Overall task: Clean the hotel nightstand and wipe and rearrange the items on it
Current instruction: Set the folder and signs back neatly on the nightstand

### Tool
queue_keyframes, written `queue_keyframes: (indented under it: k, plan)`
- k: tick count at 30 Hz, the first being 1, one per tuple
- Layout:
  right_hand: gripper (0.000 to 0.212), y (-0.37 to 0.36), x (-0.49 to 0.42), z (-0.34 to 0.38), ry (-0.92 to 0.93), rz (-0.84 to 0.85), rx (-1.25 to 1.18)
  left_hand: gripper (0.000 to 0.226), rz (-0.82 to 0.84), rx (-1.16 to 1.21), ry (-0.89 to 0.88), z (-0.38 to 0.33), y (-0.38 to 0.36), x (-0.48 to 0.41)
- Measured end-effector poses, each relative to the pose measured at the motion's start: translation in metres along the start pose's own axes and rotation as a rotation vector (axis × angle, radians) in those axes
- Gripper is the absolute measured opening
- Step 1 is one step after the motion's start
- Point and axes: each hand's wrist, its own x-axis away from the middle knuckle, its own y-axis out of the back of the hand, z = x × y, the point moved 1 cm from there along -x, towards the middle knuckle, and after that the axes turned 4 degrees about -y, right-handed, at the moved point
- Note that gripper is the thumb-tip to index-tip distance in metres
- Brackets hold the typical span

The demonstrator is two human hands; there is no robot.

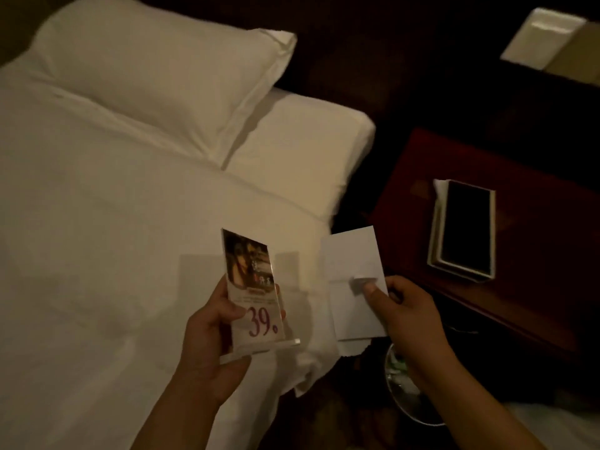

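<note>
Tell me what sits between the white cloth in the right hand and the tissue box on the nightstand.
Nothing: in the head view only bare nightstand top separates the cloth from the tissue box.

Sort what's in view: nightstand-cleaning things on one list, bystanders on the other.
Job: nightstand; tissue box on it; sign in left hand; white wipe in right hand.

Lying about: bed; pillow; bin on the floor.
</note>
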Motion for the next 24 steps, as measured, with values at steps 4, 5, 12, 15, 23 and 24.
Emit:
queue_keyframes:
  k: [4,5,12,15,23,24]
  plan:
    - [0.011,0.067,-0.016,0.006,0.009,-0.079,-0.051,0.059,0.049,0.015,0.053,0.030,-0.063,-0.028]
    - [0.012,0.083,-0.019,0.006,0.005,-0.096,-0.057,0.056,0.048,0.000,0.068,0.039,-0.078,-0.034]
    - [0.021,0.164,-0.045,-0.002,-0.049,-0.203,-0.146,0.050,0.073,-0.134,0.112,0.079,-0.152,-0.075]
    - [0.035,0.183,-0.056,-0.008,-0.066,-0.253,-0.177,0.049,0.065,-0.264,0.055,0.089,-0.174,-0.099]
    - [0.022,0.228,-0.097,-0.006,-0.153,-0.363,-0.207,0.061,0.075,-0.479,-0.045,0.094,-0.218,-0.177]
    - [0.021,0.232,-0.104,-0.004,-0.165,-0.387,-0.225,0.060,0.076,-0.495,-0.051,0.094,-0.224,-0.190]
